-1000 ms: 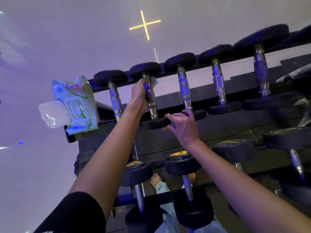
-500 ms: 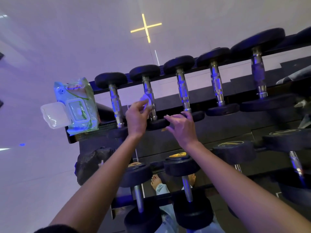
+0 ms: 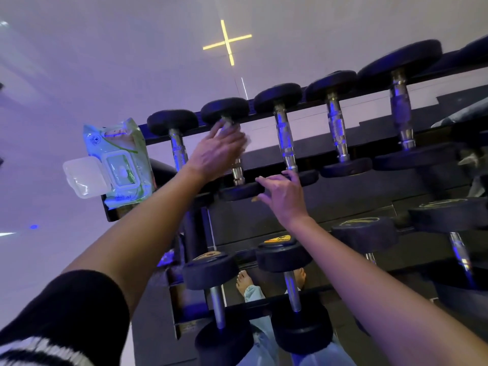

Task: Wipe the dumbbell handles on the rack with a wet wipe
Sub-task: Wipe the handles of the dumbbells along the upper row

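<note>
Dumbbells sit in a row on the top tier of a black rack (image 3: 343, 196), their chrome handles running front to back between black rubber heads. The left hand (image 3: 216, 151) is closed around the upper part of the second dumbbell's handle (image 3: 237, 170) from the left, with a white wet wipe (image 3: 247, 140) pressed under the fingers; only a corner of the wipe shows past the knuckles. The right hand (image 3: 284, 196) is spread, fingers loosely apart, holding nothing, with its fingertips resting on the near head (image 3: 241, 191) of that same dumbbell and near the lower end of the third handle (image 3: 285, 141). A green pack of wet wipes (image 3: 121, 165) lies at the left end of the top tier, just beside the first dumbbell (image 3: 178, 151), its clear flip lid swung open to the left. More dumbbells rest on the lower tier (image 3: 284, 256) below the forearms. A black sleeve (image 3: 66, 313) covers the left upper arm.
</note>
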